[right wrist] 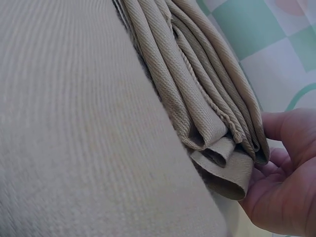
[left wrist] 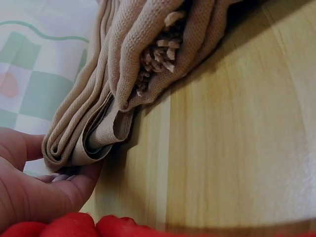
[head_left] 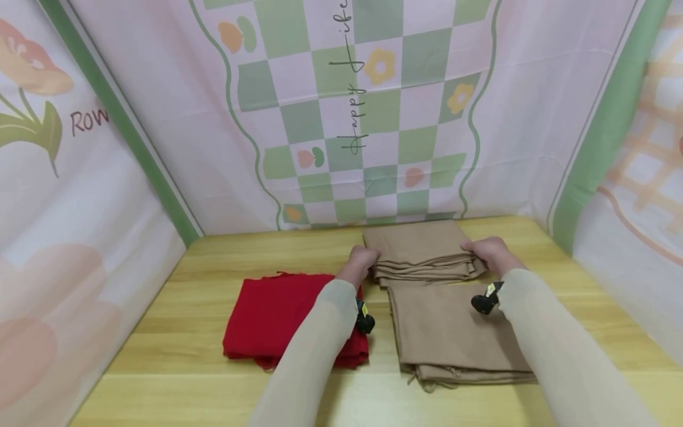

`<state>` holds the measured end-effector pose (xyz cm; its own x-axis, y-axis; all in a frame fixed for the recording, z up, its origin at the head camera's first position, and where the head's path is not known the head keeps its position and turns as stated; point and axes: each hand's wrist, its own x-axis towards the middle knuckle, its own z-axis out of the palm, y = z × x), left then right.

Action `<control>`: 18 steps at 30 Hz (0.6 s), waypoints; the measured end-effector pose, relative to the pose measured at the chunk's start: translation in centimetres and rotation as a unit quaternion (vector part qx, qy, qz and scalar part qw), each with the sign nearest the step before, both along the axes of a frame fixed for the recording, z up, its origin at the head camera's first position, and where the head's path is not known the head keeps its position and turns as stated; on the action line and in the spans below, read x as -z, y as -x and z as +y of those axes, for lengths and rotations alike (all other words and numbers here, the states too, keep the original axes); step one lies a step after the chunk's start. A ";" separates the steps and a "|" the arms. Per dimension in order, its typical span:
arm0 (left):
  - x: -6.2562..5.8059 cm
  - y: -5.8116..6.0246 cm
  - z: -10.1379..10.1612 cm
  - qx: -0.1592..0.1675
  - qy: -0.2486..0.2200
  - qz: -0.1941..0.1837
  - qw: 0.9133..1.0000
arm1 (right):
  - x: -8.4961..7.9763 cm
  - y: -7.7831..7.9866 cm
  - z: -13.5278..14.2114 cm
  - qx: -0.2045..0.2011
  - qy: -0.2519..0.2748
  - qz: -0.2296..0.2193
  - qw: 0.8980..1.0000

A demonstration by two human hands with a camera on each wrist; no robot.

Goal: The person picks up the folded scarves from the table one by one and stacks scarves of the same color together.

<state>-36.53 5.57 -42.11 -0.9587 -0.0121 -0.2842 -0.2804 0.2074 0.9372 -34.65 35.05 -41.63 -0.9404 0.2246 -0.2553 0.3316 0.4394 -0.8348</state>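
Note:
A folded tan cloth (head_left: 416,242) in several layers lies at the back of the table. My left hand (head_left: 364,261) grips its left edge; in the left wrist view the thumb is on one side of the folds and the fingers (left wrist: 81,187) are under them. On the opposite edge, my right hand (head_left: 495,254) pinches the same cloth, and the right wrist view shows its layered end (right wrist: 232,165) between thumb and fingers. A second folded tan cloth (head_left: 453,326) lies just in front, partly covered by the right forearm. Left of it sits a folded red cloth (head_left: 274,314), partly behind the left sleeve.
The wooden table (head_left: 176,332) meets a patterned fabric wall (head_left: 341,118) at the back. More printed fabric hangs on the left (head_left: 80,237) and right sides. Small black wrist cameras (head_left: 365,320) hang near both cuffs, above the cloths.

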 end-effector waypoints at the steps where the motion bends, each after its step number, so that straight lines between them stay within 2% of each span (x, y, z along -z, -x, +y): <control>1: 0.0 0.0 0.0 -0.002 0.000 0.001 1.000 | 0.0 0.0 0.0 0.004 0.002 0.001 1.000; 9: 0.0 -0.2 -0.2 -0.020 0.015 0.017 1.000 | 0.2 0.0 0.0 0.026 0.046 0.007 0.999; 18: 0.2 0.4 0.0 -0.030 0.013 0.049 0.998 | -0.3 -0.2 -0.2 0.033 0.161 0.031 0.986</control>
